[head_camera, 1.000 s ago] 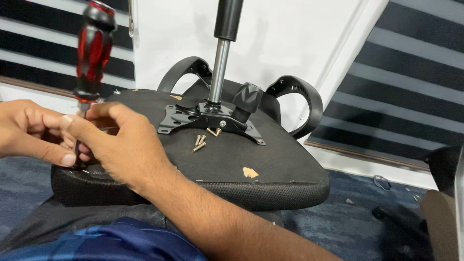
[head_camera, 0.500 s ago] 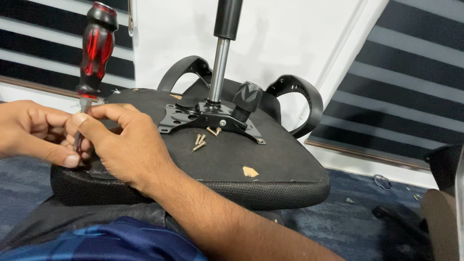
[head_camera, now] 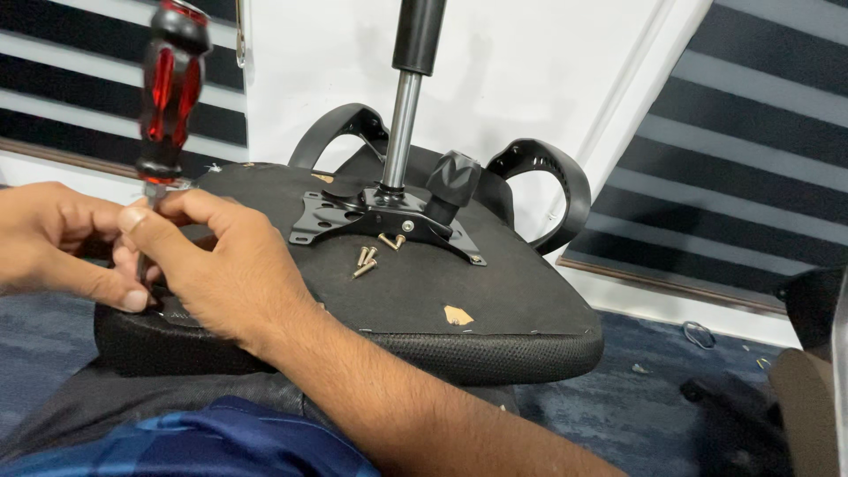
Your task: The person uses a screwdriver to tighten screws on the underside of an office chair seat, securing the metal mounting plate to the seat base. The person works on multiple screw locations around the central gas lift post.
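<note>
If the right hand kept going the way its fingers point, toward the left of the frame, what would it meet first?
Almost at once, the screwdriver shaft its fingertips already pinch, and just behind it the left hand, whose fingers meet it there above the upturned chair seat. Depth between them is unclear.

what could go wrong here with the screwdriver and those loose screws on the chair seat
1. Both the left hand and right hand pinch the screwdriver low on its shaft, with nothing on the handle. The tip could slip and jab a finger.
2. The loose screws lie on the upturned seat, which seems to rest on the person's lap. A jolt may roll them onto the dark carpet.
</note>
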